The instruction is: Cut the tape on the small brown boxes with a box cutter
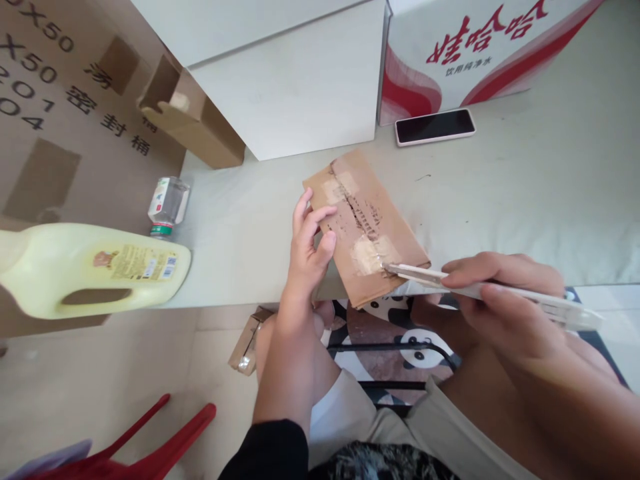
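A flat brown cardboard box (pixel 363 223) lies tilted at the front edge of the pale surface, with patches of tape and dark printed marks on its top. My left hand (pixel 313 243) holds the box by its left side, fingers and thumb on the cardboard. From the right, my right hand (pixel 505 300) grips a white utility knife (pixel 470 288). The knife's tip touches the taped patch near the box's lower right end. Under my left hand, the far fingers are partly hidden by the box.
A pink-edged phone (pixel 435 127) lies before a red-and-white carton (pixel 460 53). White boxes (pixel 295 87) stand at the back. On the left are an open small carton (pixel 200 120), a clear bottle (pixel 169 203) and a yellow jug (pixel 100 267). A small box (pixel 247 340) is below the edge.
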A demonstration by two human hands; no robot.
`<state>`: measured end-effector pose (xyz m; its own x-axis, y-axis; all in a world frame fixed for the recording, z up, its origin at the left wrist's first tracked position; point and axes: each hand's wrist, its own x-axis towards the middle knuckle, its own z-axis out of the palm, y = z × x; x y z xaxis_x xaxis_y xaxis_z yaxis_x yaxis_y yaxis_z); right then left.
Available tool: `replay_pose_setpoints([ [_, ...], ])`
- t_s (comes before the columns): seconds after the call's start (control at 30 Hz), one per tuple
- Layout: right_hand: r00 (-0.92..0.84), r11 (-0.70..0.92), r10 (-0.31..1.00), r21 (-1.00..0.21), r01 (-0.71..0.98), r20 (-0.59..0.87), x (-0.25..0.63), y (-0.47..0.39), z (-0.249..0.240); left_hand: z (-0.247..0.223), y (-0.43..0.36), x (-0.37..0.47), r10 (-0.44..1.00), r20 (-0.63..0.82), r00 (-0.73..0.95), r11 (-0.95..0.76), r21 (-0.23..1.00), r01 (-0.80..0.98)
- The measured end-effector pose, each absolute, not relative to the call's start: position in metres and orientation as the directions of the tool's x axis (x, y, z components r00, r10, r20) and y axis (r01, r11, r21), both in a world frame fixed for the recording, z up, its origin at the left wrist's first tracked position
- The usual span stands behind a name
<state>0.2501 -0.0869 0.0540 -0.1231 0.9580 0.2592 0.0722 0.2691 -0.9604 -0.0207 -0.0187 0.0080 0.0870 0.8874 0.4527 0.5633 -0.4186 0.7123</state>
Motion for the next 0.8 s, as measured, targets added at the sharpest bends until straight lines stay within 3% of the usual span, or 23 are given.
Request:
replay_pose_setpoints([
  [0.37, -0.045, 0.228, 0.963, -0.894, -0.386, 0.266, 0.266, -0.061, 0.069, 0.013, -0.021, -0.020, 0.905, 0.422, 0.054, -0.378, 0.739, 0.558],
  [0.53, 0.335, 0.333, 0.912, -0.902, -0.276, 0.234, 0.268, -0.039, 0.056, 0.014, -0.021, -0.022, 0.916, 0.395, 0.074, -0.366, 0.742, 0.561],
  [0.8, 0.297, 0.422, 0.864, -0.906, 0.016, 0.407, 0.253, -0.047, 0.052, 0.008, -0.024, -0.004, 0.870, 0.426, 0.248, -0.490, 0.690, 0.533],
])
